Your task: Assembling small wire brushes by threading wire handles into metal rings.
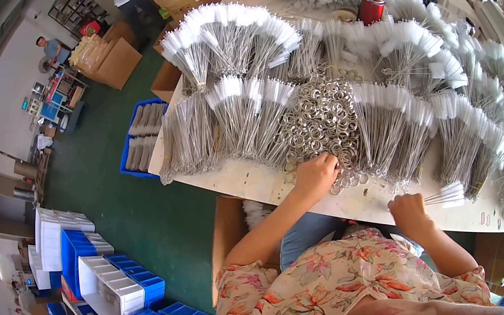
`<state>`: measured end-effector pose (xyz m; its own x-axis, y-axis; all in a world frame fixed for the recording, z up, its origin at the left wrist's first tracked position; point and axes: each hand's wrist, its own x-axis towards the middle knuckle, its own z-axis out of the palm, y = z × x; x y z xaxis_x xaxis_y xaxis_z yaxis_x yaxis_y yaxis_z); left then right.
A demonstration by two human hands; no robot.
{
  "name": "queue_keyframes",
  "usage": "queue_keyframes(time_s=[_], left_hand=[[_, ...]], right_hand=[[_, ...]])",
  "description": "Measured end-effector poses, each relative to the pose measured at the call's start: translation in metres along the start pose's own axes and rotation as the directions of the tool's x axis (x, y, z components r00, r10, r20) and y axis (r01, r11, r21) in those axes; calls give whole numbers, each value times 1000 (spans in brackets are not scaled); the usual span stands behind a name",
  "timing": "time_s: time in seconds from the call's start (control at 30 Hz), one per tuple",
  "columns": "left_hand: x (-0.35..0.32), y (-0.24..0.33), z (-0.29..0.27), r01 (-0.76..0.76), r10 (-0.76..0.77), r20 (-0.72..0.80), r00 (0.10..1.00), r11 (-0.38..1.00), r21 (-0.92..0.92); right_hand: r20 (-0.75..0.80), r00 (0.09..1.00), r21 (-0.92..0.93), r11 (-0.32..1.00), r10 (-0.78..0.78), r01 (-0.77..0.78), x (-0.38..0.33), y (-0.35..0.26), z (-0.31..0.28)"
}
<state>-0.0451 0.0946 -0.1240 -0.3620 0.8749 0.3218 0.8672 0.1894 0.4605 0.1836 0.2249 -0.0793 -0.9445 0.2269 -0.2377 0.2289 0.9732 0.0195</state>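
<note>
A heap of shiny metal rings [317,115] lies on the white table between bundles of wire brushes. My left hand [318,177] reaches to the near edge of this heap, its fingers pinched together; what is between the fingertips is too small to make out. Near the table's front edge, my right hand [409,212] is closed around the wire ends of a few brushes [447,195], whose white bristle heads point right. Long rows of brushes [383,118] with thin wire stems stand fanned beyond both hands.
A red flask [372,4] stands among the far brushes. A blue crate [143,138] with more brushes sits left of the table [239,179]. Blue and white bins [112,289] are stacked lower left. An open carton [225,240] is beside me. Other people are farther off.
</note>
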Motion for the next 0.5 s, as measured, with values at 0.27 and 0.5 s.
queue_keyframes(time_s=[0.27,0.5], left_hand=[[18,-1,-10,77,-115,-156,981,969,-234],[19,24,-31,166,-219,34,975,622,-765]], right_hand=[[-149,987,535,844,52,37,8,-14,-13],[-10,968,1000,-16,252,14,40,-18,-47]])
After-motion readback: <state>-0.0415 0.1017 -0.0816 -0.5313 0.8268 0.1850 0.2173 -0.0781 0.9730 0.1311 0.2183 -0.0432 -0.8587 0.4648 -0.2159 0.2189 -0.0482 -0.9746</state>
